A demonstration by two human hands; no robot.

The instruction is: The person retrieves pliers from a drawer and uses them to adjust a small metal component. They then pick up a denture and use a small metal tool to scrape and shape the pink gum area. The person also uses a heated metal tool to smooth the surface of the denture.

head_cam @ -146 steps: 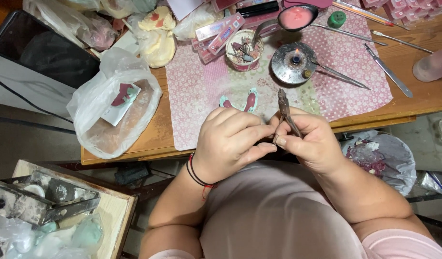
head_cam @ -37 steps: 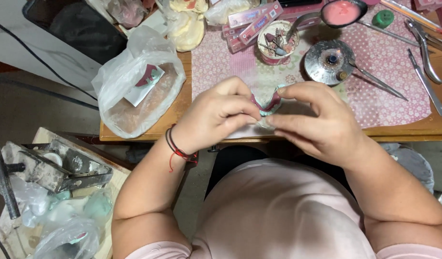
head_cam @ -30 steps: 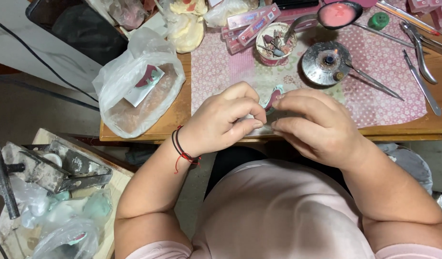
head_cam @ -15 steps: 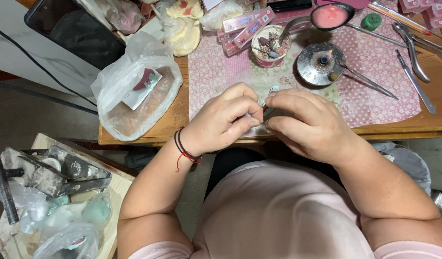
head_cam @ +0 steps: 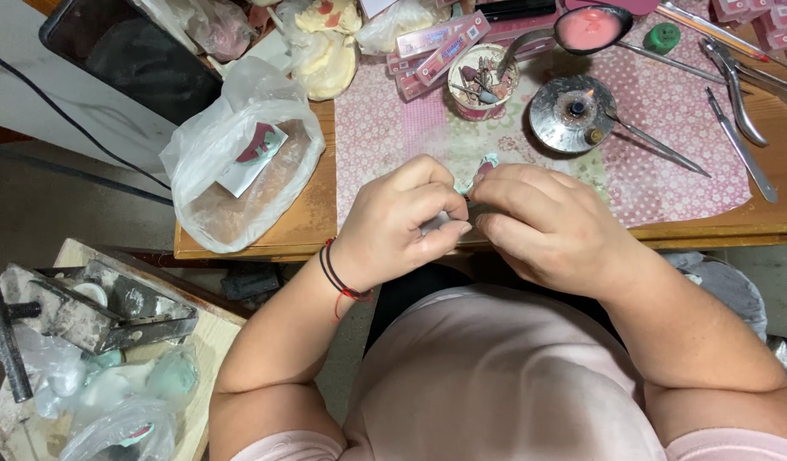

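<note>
The left hand (head_cam: pixel 406 218) and the right hand (head_cam: pixel 543 224) meet fingertip to fingertip at the near edge of the wooden worktop (head_cam: pixel 312 218), over the pink patterned cloth (head_cam: pixel 385 128). Both are curled tight around one small pale piece (head_cam: pixel 442 222), pinched between thumb and fingers; most of it is hidden and its kind cannot be told. The left wrist wears black and red cords (head_cam: pixel 338 277).

Taking the cloth as landmark: on it, beyond the hands, stands a round metal burner (head_cam: pixel 573 111) with a thin metal tool (head_cam: pixel 658 147) lying beside it. A small cup (head_cam: pixel 483 81) full of bits sits at the cloth's far side, with pink flat boxes (head_cam: pixel 440 43) just left of it and a ladle of pink paste (head_cam: pixel 585 27) to its right. Right of the cloth lie metal pliers (head_cam: pixel 735 81). Left of the cloth a clear plastic bag (head_cam: pixel 239 158) slumps on the worktop's corner.
</note>
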